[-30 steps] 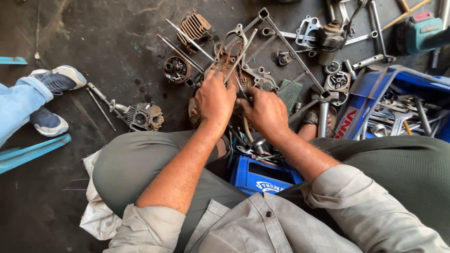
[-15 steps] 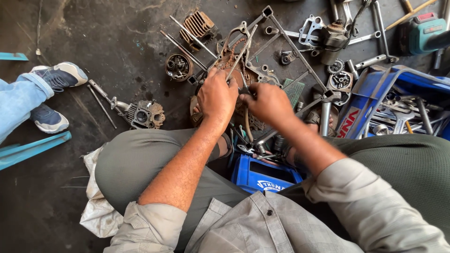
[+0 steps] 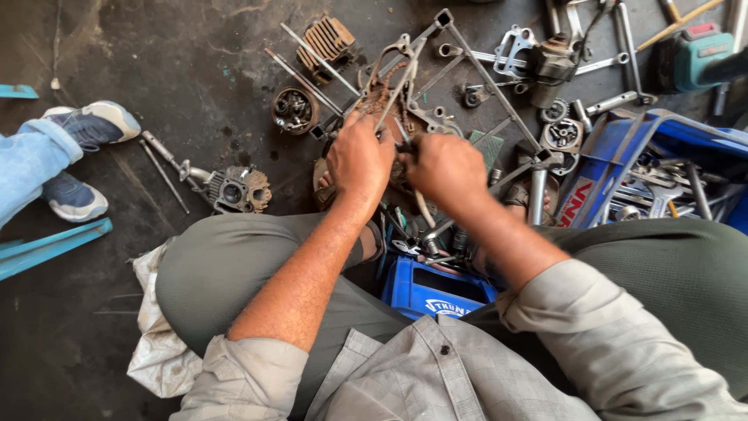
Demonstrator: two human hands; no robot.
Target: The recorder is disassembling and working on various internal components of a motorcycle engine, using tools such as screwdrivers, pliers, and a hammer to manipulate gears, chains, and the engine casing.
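The left hand (image 3: 360, 160) has its grip closed on a rusty, grease-caked engine casing (image 3: 393, 101), brown and pitted, with bare metal rods standing out of it. Beside it, nearly touching, the right hand (image 3: 446, 168) clamps a slim metal tool (image 3: 423, 209) against the casing. The casing sits on the dark floor (image 3: 179, 70) toward its far edge, between a finned cylinder (image 3: 327, 37) and a blue crate (image 3: 615, 168) of wrenches.

blue crate (image 3: 436, 290) | white label | between knees
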